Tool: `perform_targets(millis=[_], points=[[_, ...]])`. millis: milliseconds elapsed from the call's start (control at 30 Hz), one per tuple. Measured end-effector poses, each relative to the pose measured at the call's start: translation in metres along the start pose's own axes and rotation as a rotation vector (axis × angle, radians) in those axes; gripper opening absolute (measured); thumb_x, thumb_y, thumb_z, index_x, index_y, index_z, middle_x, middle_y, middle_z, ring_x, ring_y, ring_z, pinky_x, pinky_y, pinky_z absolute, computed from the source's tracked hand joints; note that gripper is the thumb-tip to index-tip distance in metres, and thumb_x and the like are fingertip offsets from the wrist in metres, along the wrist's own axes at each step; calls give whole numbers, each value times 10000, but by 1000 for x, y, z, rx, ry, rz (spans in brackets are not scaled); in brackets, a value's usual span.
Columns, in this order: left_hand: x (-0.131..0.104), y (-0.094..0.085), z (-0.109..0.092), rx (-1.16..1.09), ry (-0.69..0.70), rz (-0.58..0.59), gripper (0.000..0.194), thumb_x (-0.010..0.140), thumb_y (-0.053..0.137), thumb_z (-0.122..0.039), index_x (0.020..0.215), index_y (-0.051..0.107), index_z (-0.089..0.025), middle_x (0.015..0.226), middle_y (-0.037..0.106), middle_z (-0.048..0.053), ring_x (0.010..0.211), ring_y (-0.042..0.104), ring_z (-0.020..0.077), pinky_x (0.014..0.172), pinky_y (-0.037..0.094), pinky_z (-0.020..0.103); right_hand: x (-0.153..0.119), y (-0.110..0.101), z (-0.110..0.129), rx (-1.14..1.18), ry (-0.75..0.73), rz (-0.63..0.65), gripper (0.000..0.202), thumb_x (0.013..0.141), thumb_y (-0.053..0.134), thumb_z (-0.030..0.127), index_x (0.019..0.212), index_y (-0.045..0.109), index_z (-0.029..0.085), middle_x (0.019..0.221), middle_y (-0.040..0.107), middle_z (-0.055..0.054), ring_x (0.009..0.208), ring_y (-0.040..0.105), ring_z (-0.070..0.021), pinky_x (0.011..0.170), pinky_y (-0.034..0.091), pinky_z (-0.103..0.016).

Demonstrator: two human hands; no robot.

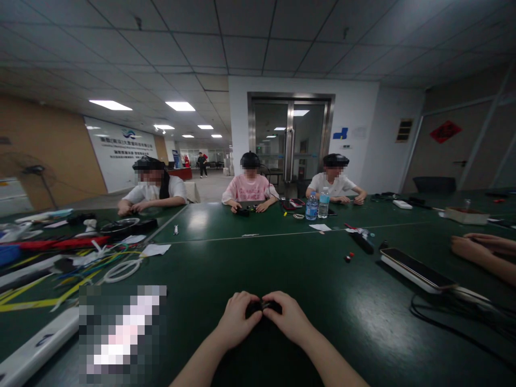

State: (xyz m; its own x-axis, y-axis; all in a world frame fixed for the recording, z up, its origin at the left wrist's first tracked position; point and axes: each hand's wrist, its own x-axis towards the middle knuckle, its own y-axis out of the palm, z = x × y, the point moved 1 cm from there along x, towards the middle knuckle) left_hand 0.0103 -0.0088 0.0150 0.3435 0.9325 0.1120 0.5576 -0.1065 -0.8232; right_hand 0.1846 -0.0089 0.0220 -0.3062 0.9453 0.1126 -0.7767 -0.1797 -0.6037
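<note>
Both of my hands meet low in the middle of the head view, over the green table (226,263). My left hand (238,318) is closed around a small black object (253,308). Fingers of my right hand (287,317) curl over a black piece (274,307) right beside it. A thin greyish part (264,305) shows between the two hands. Whether the dark pieces form one object I cannot tell, and my fingers hide most of them.
On the left lie a white power strip (44,344), a coiled white cable (122,270) and tangled wires. To the right are a phone on a white box (419,269), black cables (451,330) and another person's hands (479,248). Water bottles (311,207) and three seated people are across the table.
</note>
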Motion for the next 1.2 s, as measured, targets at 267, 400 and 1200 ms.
perform_targets(millis=[267, 400, 1200], points=[[-2, -3, -4, 47, -55, -20, 348, 818, 414, -475, 1024, 582, -250, 1030, 558, 35, 1003, 470, 206, 904, 327, 341, 0, -2, 2, -17, 14, 26, 262, 778, 542, 276, 1025, 627, 249, 1064, 607, -16, 1037, 535, -185, 911, 394, -313], [-1, -2, -4, 81, -99, -53, 390, 807, 406, -531, 972, 600, -237, 1014, 556, 50, 1007, 469, 223, 923, 304, 373, 1, -1, -1, -15, 13, 31, 273, 793, 523, 274, 1048, 616, 247, 1078, 602, -14, 1035, 537, -177, 902, 402, -306], [-1, -3, -1, 63, -92, -46, 362, 794, 426, -517, 906, 589, -213, 1014, 540, 56, 1003, 463, 223, 914, 325, 354, 0, -1, -6, -10, 78, 32, 271, 793, 520, 322, 1042, 589, 240, 1066, 586, -25, 1015, 539, -185, 860, 420, -309]])
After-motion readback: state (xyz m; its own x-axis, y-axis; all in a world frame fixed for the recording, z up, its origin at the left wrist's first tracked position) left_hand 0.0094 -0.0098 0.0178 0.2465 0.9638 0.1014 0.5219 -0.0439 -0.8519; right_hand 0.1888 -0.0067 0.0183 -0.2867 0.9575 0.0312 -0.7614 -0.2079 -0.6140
